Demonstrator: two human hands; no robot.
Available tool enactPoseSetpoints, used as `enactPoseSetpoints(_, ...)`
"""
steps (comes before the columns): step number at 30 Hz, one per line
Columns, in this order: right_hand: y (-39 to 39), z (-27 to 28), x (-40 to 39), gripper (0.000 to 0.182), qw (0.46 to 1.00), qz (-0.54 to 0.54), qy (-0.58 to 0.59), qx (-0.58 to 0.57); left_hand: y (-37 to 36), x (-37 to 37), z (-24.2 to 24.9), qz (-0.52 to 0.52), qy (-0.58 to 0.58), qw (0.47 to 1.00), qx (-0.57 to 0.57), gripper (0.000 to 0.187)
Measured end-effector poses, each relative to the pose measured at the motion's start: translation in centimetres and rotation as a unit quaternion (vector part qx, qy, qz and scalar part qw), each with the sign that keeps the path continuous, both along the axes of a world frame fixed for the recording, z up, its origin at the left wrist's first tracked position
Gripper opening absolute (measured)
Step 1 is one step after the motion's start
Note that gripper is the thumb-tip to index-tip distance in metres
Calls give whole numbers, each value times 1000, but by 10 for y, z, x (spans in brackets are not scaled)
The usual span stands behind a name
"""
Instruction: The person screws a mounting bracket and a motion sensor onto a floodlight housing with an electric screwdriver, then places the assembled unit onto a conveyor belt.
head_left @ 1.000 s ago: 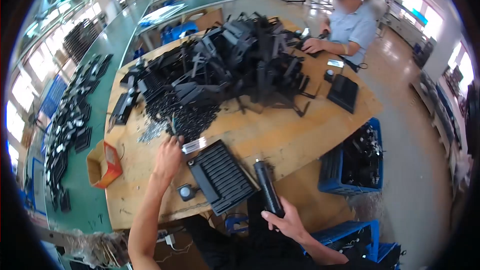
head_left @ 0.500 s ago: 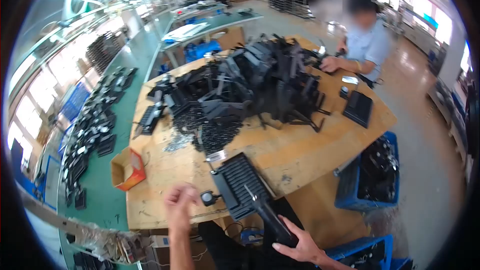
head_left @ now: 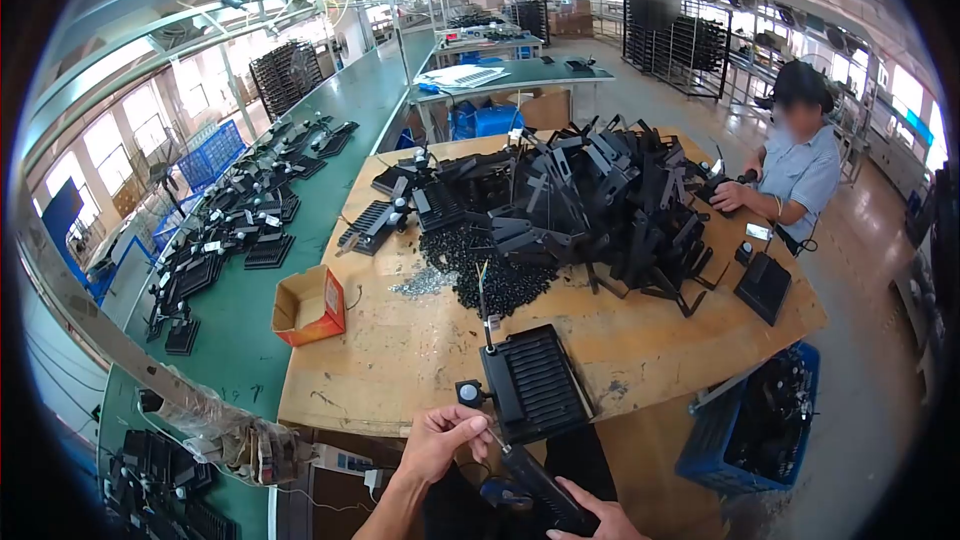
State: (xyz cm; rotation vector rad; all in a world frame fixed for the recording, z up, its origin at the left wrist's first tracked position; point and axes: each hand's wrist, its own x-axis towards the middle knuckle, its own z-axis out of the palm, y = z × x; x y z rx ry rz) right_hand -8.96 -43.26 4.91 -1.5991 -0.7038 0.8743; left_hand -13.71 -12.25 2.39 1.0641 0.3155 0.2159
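Note:
My right hand (head_left: 595, 515) is wrapped round a black power screwdriver (head_left: 545, 488) near the bottom of the view. At the screwdriver's tip, my left hand (head_left: 447, 443) pinches with thumb and fingers; whatever lies between them is too small to make out. Just beyond both hands, a black finned floodlight (head_left: 537, 380) lies on the wooden table (head_left: 400, 380), with a round sensor (head_left: 469, 393) at its left and a cable standing up from its far corner. Past it lie a heap of small black screws (head_left: 500, 285) and a patch of silvery ones (head_left: 422, 283).
A large pile of black brackets (head_left: 600, 200) covers the table's far side. An open red and brown box (head_left: 309, 306) stands at left. A co-worker (head_left: 800, 155) works at the far right corner. A blue crate (head_left: 750, 430) stands at right, a green bench (head_left: 240, 340) at left.
My left hand has moved right to the screwdriver's tip and pinches there. The screwdriver and my right hand sit lower in view. The camera view has shifted, so the table appears further right and lower.

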Motion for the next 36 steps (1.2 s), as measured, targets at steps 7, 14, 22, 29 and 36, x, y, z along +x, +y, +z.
enactPoseSetpoints(7,-9,-19,1,88,996,33,76,34,14,-11,6,-81,17,996,24,11)
enactPoseSetpoints(14,17,-36,-7,85,951,-4,-262,163,1,-12,6,-80,46,994,58,16)
enactPoseSetpoints(22,16,-52,-3,92,996,-80,38,12,32,13,27,-15,42,977,210,41)
enactPoseSetpoints(29,3,-71,18,91,989,-126,76,22,177,89,-28,165,89,714,675,21)
enactPoseSetpoints(36,12,-66,23,91,979,-162,123,-1,216,136,-58,141,91,614,771,22)
